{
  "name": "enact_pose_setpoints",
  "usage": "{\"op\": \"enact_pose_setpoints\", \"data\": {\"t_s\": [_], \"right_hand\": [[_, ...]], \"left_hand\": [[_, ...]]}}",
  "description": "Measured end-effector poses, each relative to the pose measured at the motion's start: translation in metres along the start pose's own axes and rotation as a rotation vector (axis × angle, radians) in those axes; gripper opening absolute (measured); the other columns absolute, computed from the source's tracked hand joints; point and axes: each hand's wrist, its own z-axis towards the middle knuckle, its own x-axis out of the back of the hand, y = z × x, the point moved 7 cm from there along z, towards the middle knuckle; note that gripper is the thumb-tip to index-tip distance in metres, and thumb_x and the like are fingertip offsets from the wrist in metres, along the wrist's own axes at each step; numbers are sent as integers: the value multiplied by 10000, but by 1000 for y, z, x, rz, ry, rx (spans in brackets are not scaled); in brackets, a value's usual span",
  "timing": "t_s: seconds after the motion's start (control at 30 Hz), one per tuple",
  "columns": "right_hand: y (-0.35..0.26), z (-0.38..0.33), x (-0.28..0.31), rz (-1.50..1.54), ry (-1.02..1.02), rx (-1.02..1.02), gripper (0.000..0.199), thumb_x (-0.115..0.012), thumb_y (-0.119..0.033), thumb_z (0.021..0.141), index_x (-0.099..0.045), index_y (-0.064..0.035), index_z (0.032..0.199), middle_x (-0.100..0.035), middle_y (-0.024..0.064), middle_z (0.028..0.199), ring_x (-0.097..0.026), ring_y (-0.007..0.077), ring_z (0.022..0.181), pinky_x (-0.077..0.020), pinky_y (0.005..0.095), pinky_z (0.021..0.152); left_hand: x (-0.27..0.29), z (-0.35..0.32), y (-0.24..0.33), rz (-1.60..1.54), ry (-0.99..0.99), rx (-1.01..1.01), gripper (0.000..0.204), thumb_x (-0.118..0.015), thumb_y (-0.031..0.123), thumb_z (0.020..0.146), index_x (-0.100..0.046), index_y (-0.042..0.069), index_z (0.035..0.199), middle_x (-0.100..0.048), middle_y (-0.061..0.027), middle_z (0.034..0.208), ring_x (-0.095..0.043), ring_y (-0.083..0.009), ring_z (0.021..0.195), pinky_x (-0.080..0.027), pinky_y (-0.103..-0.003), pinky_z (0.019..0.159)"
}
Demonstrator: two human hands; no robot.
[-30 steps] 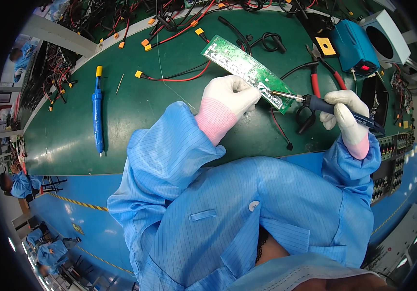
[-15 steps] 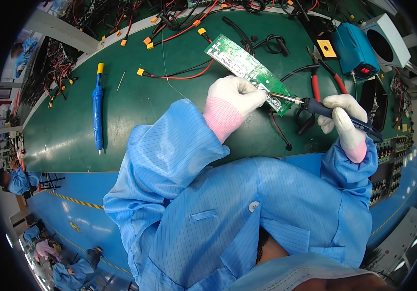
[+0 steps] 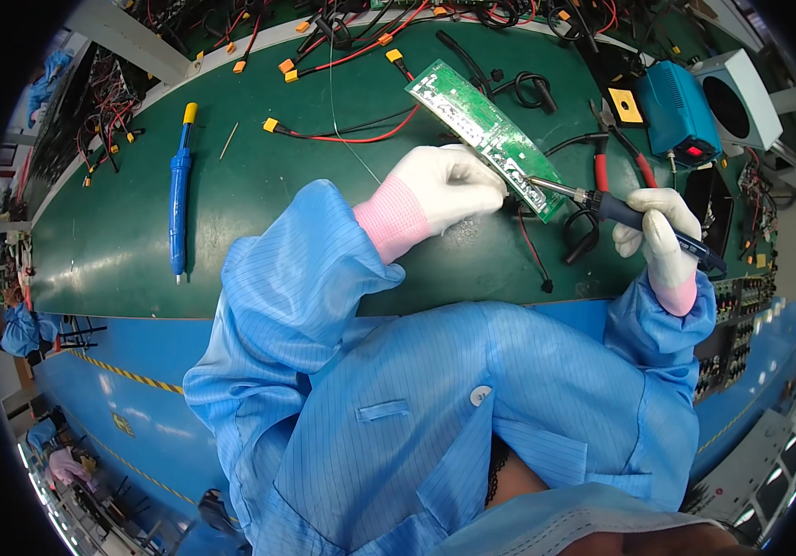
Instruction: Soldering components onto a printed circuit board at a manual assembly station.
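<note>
While your white-gloved right hand (image 3: 659, 232) grasps the slim dark-blue-handled soldering iron (image 3: 615, 209), its tip sits at the long green circuit board (image 3: 483, 128) beside your white-gloved left hand (image 3: 449, 190), grip unclear; slipping could scorch glove or board.

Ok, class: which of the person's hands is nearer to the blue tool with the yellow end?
The left. The left hand is to the right of the blue tool, across green tabletop; the right hand is farther out on that same side, beyond the circuit board.
</note>
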Motion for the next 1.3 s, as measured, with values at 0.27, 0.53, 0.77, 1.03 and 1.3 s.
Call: {"op": "enact_pose_setpoints", "data": {"t_s": [0.27, 0.53, 0.77, 1.03, 1.3], "right_hand": [[11, 10, 4, 52, -53, -11, 270, -443, -154, 971, -555, 39, 1123, -617, 128, 686, -529, 159, 497, -448, 234, 479], [20, 18, 18, 117, -69, 3, 293, -444, -201, 992, -549, 25, 1146, -625, 131, 692, -527, 164, 489, -452, 245, 466], [25, 19, 23, 155, -40, -24, 313, -434, -234, 1008, -547, 17, 1157, -624, 131, 696, -524, 156, 482, -457, 250, 453], [33, 22, 26, 264, -54, -54, 293, -448, -181, 989, -560, 39, 1146, -617, 146, 696, -526, 164, 497, -457, 254, 463], [39, 23, 32, 264, -14, -86, 300, -460, -204, 988, -562, 34, 1140, -613, 147, 695, -518, 162, 488, -456, 258, 450]], "left_hand": [[6, 7, -9, 253, 195, -499, 129, -607, -13, 693, -630, 67, 792, -653, 1, 814, -580, -161, 707, -458, -257, 651], [-12, 13, -11, 233, 403, -473, 199, -639, -17, 690, -606, 72, 865, -669, -3, 856, -607, -166, 741, -476, -279, 711], [-23, 23, -19, 37, 484, -395, 231, -673, -5, 697, -609, 41, 914, -675, -30, 852, -629, -133, 787, -494, -248, 768], [-23, 31, -23, 38, 514, -376, 224, -678, -7, 694, -612, 36, 904, -672, -30, 838, -628, -131, 779, -494, -247, 755], [-23, 31, -15, 72, 584, -477, 170, -654, 29, 680, -606, 75, 836, -661, -12, 785, -606, -192, 732, -475, -305, 694]]}}
